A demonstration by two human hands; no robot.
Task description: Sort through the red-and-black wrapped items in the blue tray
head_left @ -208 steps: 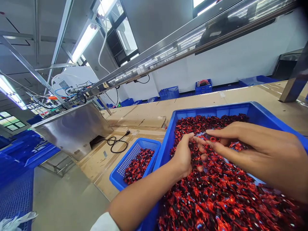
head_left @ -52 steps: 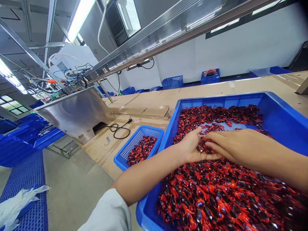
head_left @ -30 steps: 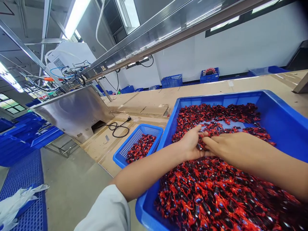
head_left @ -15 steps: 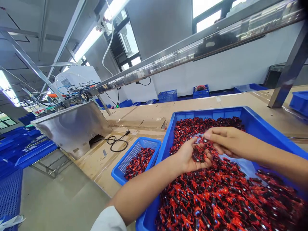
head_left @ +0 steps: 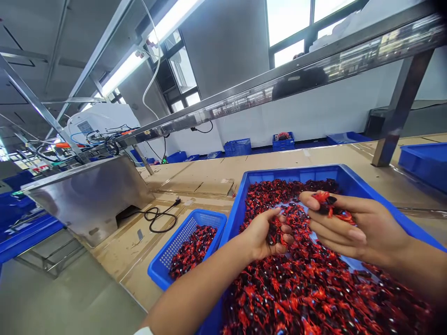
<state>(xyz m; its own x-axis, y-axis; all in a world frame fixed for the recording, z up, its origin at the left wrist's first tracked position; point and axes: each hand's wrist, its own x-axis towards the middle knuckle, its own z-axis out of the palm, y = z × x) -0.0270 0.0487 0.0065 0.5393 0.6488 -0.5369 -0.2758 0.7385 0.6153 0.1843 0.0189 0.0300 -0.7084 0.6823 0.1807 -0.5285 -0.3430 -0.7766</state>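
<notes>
A large blue tub [head_left: 240, 204] holds a heap of small red-and-black plastic pieces [head_left: 296, 288]. Over the heap, my left hand [head_left: 267, 235] is cupped, its fingers curled around several of these pieces. To its right, my right hand [head_left: 349, 225] is raised with the palm turned up. It grips a few red-and-black pieces [head_left: 325, 201] between thumb and fingers. What the pieces are exactly is too small to tell. A patch of the tub's pale bottom shows between the hands and the near heap.
A smaller blue basket [head_left: 162, 274] with perforated sides, partly filled with similar pieces, stands left of the tub. A black power cord [head_left: 157, 218] lies on the cardboard-covered table [head_left: 195, 186]. A metal post [head_left: 398, 111] rises behind, near another blue bin [head_left: 424, 165].
My right hand has moved away from my left and turned palm up, with pieces now showing in its fingers. My left hand's fingers have curled further closed. The view has shifted slightly.
</notes>
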